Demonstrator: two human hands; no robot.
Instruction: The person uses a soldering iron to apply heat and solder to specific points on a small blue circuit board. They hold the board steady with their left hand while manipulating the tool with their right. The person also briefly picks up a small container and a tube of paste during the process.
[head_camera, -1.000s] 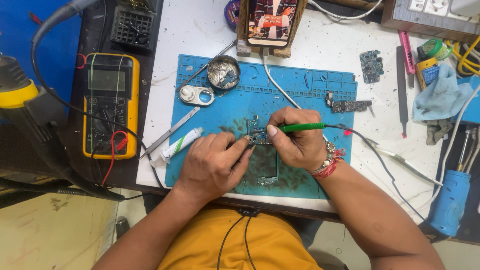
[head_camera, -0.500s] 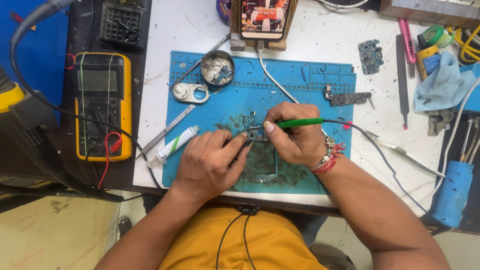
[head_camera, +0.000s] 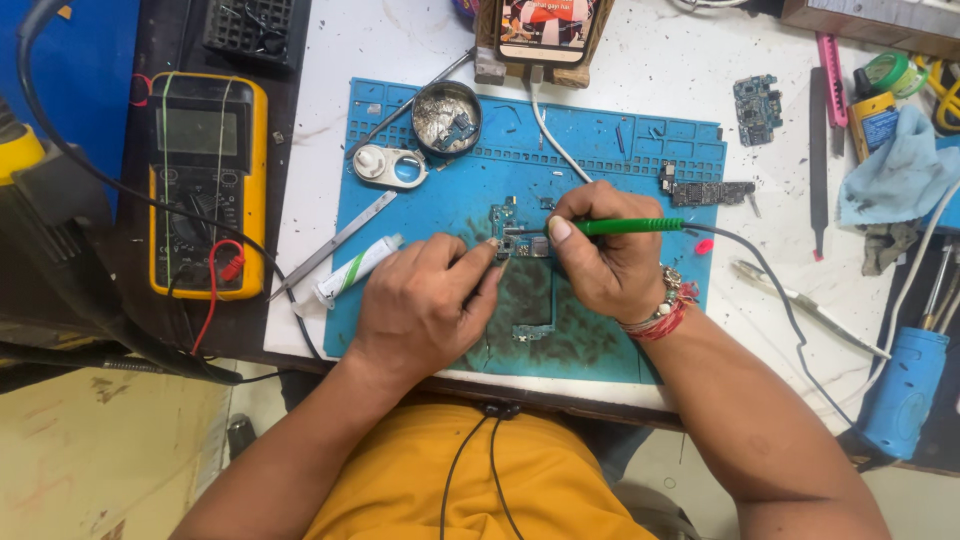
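A long phone circuit board (head_camera: 530, 300) lies on the blue work mat (head_camera: 640, 160). My right hand (head_camera: 600, 255) grips a green-handled soldering iron (head_camera: 625, 227), its tip resting on the board's upper end. My left hand (head_camera: 425, 300) lies on the mat at the board's left side, with its fingertips pressed to the board close to the iron's tip. I cannot tell whether those fingers pinch a thin tool. The iron's grey cord (head_camera: 770, 290) trails off to the right.
A yellow multimeter (head_camera: 205, 180) sits at left. On the mat are a round tin (head_camera: 447, 115), a white tube (head_camera: 355, 270) and tweezers (head_camera: 335, 243). A phone (head_camera: 545, 25) stands at the top. Spare boards (head_camera: 705, 190), a blue cloth (head_camera: 890, 170) and a blue-handled tool (head_camera: 905, 390) lie at right.
The view has drifted slightly, so everything sits a little lower and to the right. Both hands stay on the board, with the iron's tip held at the same spot.
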